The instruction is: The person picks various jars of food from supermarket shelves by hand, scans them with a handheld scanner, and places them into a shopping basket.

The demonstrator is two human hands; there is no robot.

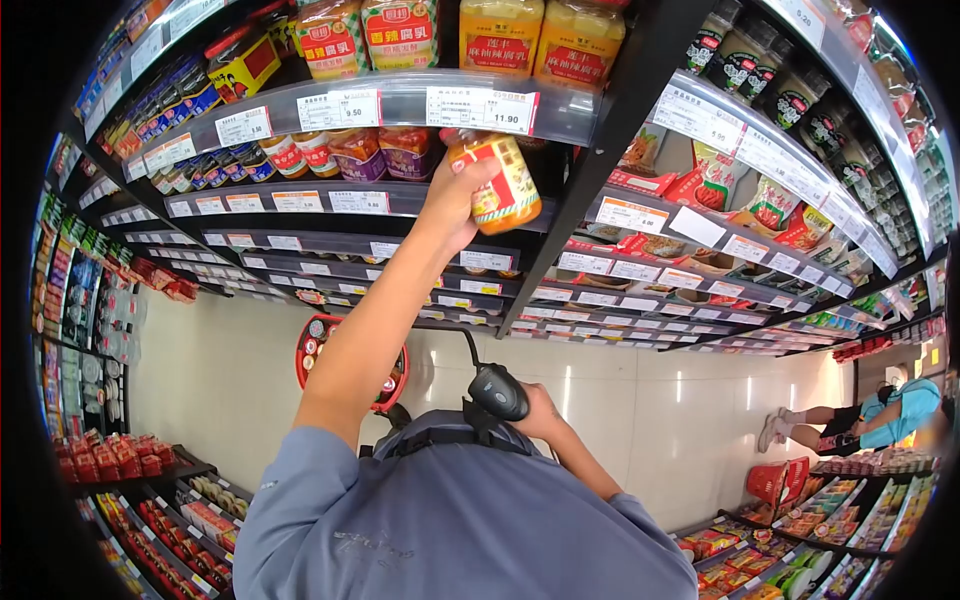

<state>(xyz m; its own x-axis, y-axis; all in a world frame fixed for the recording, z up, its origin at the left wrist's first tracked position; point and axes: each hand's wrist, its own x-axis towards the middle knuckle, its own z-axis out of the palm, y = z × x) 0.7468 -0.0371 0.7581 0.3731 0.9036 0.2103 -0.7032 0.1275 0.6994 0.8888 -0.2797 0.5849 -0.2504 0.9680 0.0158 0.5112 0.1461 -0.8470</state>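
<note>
My left hand [462,197] reaches up to the shelf and is closed around a jar [508,190] of orange-yellow food with a red, yellow and white label. The jar tilts in front of the second shelf, just below the price tags [480,108] of the upper one. Near my chest, my right hand [542,412] is beside a black device [498,392] with a cable. Its fingers are mostly hidden behind that device, so I cannot tell whether they grip it. Jars with purple labels [405,152] stand left of the held jar.
Fermented bean curd jars [500,38] line the upper shelf. A black upright [590,165] divides it from shelves of packets [712,180]. On the floor below is a red basket [401,375] with items inside. Another person [880,415] and a red basket [778,482] are at the right.
</note>
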